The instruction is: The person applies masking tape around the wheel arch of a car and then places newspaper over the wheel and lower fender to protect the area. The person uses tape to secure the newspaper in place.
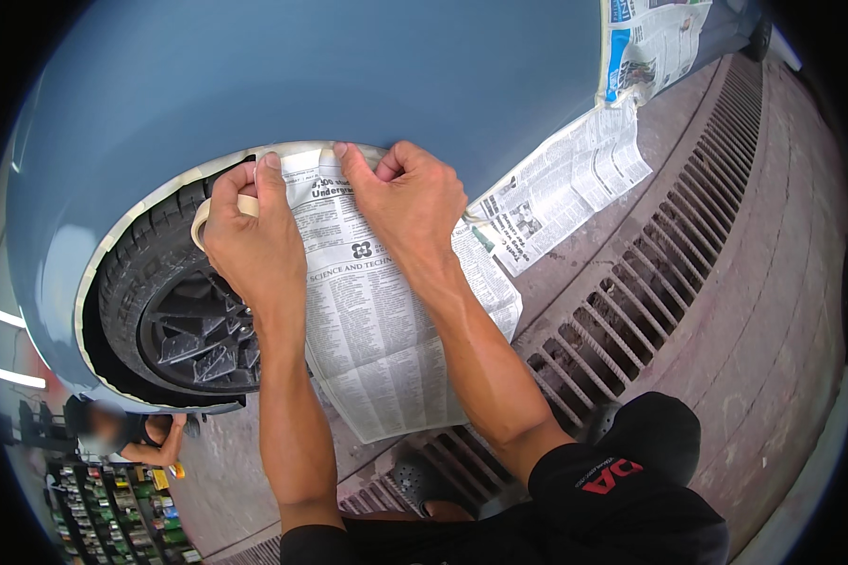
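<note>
A newspaper sheet hangs from the wheel arch of a blue-grey car body panel, in front of part of the wheel. My left hand pinches its upper left corner, thumb against the arch edge. A roll of pale masking tape sits at the fingers of that hand, partly hidden by them. My right hand is closed on the upper right edge of the sheet, thumb pressed at the arch rim and fingers curled. Pale tape lines the arch around the tyre.
More newspaper is taped along the car's lower edge to the right, with another taped piece above it. A floor drain grate runs beneath. Another person is near a shelf of containers at lower left.
</note>
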Motion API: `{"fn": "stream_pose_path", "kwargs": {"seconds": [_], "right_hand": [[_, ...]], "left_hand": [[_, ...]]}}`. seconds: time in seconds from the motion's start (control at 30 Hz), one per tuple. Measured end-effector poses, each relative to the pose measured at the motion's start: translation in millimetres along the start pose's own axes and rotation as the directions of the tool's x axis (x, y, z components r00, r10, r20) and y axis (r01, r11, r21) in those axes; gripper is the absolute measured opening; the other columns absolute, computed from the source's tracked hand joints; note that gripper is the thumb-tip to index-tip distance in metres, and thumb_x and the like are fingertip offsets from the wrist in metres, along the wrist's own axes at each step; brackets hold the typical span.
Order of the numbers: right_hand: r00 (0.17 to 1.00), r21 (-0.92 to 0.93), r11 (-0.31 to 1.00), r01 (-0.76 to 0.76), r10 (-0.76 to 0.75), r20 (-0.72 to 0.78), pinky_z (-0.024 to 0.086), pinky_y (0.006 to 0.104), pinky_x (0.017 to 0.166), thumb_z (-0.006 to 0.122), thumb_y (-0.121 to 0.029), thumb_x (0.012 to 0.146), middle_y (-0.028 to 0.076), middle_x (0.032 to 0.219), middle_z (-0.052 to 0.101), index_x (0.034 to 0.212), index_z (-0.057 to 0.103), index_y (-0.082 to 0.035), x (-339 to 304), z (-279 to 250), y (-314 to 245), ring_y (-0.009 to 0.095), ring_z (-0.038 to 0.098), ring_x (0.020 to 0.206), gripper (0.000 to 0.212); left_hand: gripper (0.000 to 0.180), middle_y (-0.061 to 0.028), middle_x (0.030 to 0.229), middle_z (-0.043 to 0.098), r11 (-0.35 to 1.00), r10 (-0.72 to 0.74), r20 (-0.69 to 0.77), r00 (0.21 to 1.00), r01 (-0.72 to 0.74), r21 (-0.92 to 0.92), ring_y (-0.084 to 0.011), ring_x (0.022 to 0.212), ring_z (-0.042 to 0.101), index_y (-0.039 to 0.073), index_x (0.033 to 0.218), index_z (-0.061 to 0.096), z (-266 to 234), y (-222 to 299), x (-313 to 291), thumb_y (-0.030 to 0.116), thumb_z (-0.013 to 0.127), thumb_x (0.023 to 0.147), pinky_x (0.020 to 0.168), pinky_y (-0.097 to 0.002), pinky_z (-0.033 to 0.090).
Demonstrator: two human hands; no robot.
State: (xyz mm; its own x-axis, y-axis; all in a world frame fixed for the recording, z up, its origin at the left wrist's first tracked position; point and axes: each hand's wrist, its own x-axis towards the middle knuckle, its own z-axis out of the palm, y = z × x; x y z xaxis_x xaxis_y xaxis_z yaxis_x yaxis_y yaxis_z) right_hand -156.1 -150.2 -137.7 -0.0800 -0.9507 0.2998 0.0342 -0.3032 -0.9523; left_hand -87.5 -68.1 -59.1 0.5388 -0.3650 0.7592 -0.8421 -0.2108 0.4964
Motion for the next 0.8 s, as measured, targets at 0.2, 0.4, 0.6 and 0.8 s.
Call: {"fn": "stream_pose_path", "kwargs": {"seconds": [0.2, 0.4, 0.6, 0.8], "right_hand": [[1.0, -0.023, 1.0, 0.021, -0.021, -0.003, 0.043, 0.0394, 0.048, 0.087, -0.049, 0.083, 0.004, 0.051, 0.057, 0.056, 0.057, -0.009, 0, 1, -1, 0.019, 0.054, 0.046, 0.057], [1.0, -0.019, 1.0, 0.009, -0.009, 0.014, 0.043, 0.0393, 0.048, 0.088, -0.05, 0.083, 0.004, 0.052, 0.058, 0.057, 0.058, -0.009, 0, 0, -1, 0.02, 0.055, 0.046, 0.057], [1.0, -0.031, 0.999, 0.022, -0.022, 0.011, 0.043, 0.0376, 0.048, 0.088, -0.051, 0.082, 0.003, 0.053, 0.059, 0.058, 0.059, -0.009, 0, -3, 5, 0.018, 0.054, 0.047, 0.056], [0.996, -0.036, 0.998, -0.046, 0.048, 0.069, 0.042, 0.0345, 0.047, 0.088, -0.047, 0.085, 0.001, 0.051, 0.057, 0.06, 0.059, -0.01, 0, -14, 31, 0.015, 0.051, 0.046, 0.053]], "left_hand": [[0.033, -0.0118, 0.089, 0.076, 1.0, -0.001, 0.001, 1.0, 0.001, 0.027, -0.0186, 0.08, 0.07, -0.003, 0.1, 0.077, 2, -6, 5, 0.03, 0.078, 0.098, 0.075, -0.0348, 0.055], [0.037, -0.0109, 0.083, 0.075, 0.997, -0.072, 0.062, 0.995, 0.071, 0.028, -0.0174, 0.077, 0.068, -0.005, 0.101, 0.077, -5, 5, 9, 0.032, 0.08, 0.096, 0.074, -0.0337, 0.054], [0.041, -0.0087, 0.08, 0.073, 0.995, -0.095, 0.082, 0.992, 0.095, 0.006, -0.0156, 0.075, 0.065, -0.005, 0.101, 0.079, -7, -3, 13, 0.035, 0.084, 0.093, 0.074, -0.0319, 0.053], [0.043, -0.007, 0.083, 0.073, 0.985, -0.171, 0.094, 0.981, 0.17, 0.015, -0.0148, 0.077, 0.065, -0.004, 0.103, 0.079, -9, 4, 15, 0.037, 0.086, 0.091, 0.077, -0.031, 0.053]]}}
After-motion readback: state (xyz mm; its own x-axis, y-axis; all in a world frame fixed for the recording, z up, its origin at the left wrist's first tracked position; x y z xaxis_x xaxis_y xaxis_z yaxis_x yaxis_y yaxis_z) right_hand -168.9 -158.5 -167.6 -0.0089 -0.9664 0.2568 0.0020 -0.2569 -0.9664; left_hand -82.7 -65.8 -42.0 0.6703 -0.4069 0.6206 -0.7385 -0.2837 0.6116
